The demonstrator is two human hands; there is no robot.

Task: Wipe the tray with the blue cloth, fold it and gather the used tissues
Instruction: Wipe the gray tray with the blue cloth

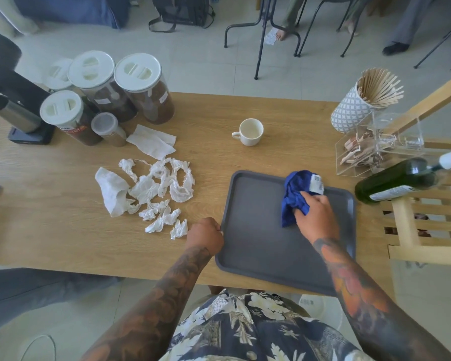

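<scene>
I see the grey tray (pixel 258 246) lying flat on the wooden tabletop (pixel 63 230), near its front edge and right of centre, one corner reaching just past that edge. My right hand (pixel 317 217) is over the far right part of the tray, its grip closed around the bunched blue cloth (pixel 296 195), which touches the tray surface; a white label on the cloth shows near the tray's far rim. My left hand (pixel 206 234) sits at the tray's left rim, fingers curled in, the grip narrow and pinching that rim.

The used tissues (pixel 151 188) lie crumpled in a loose scatter on the tabletop left of the tray, apart from it; the nearest scrap lies just beside my left hand. Beyond them a flat white napkin (pixel 151 142) lies unfolded, close to a cluster of white-lidded jars (pixel 130 92) with brown contents. A black and steel appliance (pixel 13 100) stands at the far left.

A white cup (pixel 250 131) stands upright behind the tray, well apart from it. At the right end, a patterned holder (pixel 349 110) full of wooden sticks leans beside a clear acrylic box (pixel 370 152). A dark green bottle (pixel 396 185) lies tilted near the tray's far right corner, by a light wooden rack (pixel 427 217).
</scene>
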